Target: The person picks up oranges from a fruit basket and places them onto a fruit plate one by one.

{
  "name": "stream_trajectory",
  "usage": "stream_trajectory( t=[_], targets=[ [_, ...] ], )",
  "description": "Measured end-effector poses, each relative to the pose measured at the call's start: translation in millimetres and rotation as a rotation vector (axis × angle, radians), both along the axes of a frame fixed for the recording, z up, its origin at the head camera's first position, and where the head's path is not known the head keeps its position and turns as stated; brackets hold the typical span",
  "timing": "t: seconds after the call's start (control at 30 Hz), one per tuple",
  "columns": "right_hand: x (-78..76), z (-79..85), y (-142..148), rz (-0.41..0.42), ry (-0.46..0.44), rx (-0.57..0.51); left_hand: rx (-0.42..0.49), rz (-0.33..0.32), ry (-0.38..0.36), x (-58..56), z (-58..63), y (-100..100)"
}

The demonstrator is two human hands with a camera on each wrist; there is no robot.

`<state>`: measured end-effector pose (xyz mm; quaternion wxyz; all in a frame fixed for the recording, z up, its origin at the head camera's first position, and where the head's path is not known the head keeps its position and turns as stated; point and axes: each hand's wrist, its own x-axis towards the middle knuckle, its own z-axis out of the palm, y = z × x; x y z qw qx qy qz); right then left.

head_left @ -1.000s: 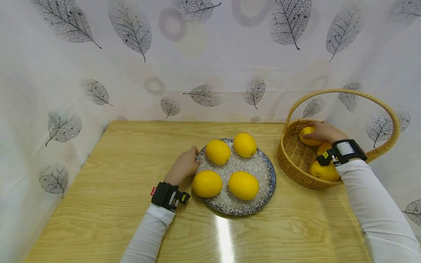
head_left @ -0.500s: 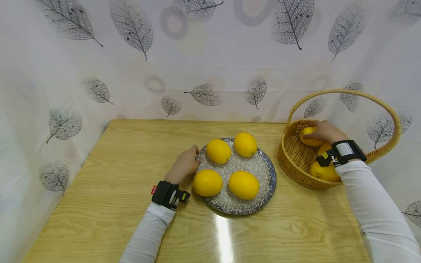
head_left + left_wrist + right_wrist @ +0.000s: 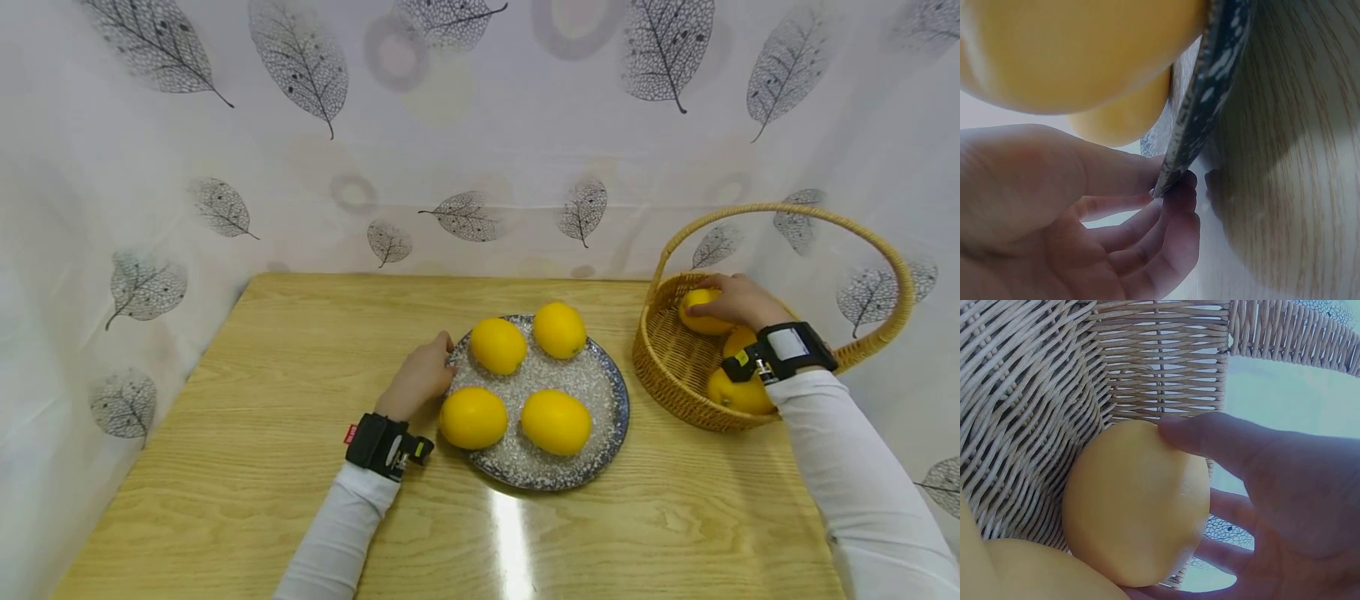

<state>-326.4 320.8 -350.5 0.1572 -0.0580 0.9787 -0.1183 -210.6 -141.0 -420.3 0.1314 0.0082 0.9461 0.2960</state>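
Observation:
My left hand (image 3: 416,382) pinches the left rim of a round speckled plate (image 3: 621,404) with a dark blue edge. In the left wrist view the thumb lies on the upper side of the rim, fingertips beneath it. Four-sided on the plate sit several yellow lemons (image 3: 557,422). Inside the wicker basket (image 3: 660,375) at the right, my right hand (image 3: 742,302) grips a lemon (image 3: 1135,506). Its thumb rests over the top of the fruit and the other fingers reach round the far side, partly hidden. More lemons (image 3: 738,392) lie in the basket under the right wrist.
The basket's tall arched handle (image 3: 795,208) rises over the right forearm. Wooden tabletop (image 3: 315,333) extends left of the plate and in front of it. A white curtain with leaf prints (image 3: 465,150) hangs behind and at the sides.
The right hand's lemon has shifted very slightly left inside the basket. My left hand keeps its pinch on the plate's rim, and the plate has stayed in place.

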Motion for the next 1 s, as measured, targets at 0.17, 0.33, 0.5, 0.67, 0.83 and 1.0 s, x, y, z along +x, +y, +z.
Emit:
stream_trajectory(
  t=[0.17, 0.33, 0.5, 0.67, 0.83, 1.0],
  targets=[
    [2.4, -1.5, 0, -0.037, 0.019, -0.028, -0.002, 0.0, 0.003, -0.1, -0.6, 0],
    [11.1, 2.7, -2, -0.057, 0.052, -0.041, -0.003, 0.001, 0.004, -0.6, -1.2, 0],
    [23.4, 12.9, -8, -0.052, 0.092, -0.049, -0.002, 0.0, 0.005, -0.6, 0.0, 0],
    [38.1, 20.8, -14, -0.044, 0.142, -0.066, -0.014, -0.015, 0.031, 0.2, -0.1, 1],
    [54.8, 22.3, -21, -0.058, 0.186, -0.082, -0.018, -0.023, 0.046, -0.2, -0.2, 1],
    [70.2, 22.3, -31, -0.067, 0.244, -0.103, -0.023, -0.021, 0.046, -0.1, 0.3, 1]
  ],
)
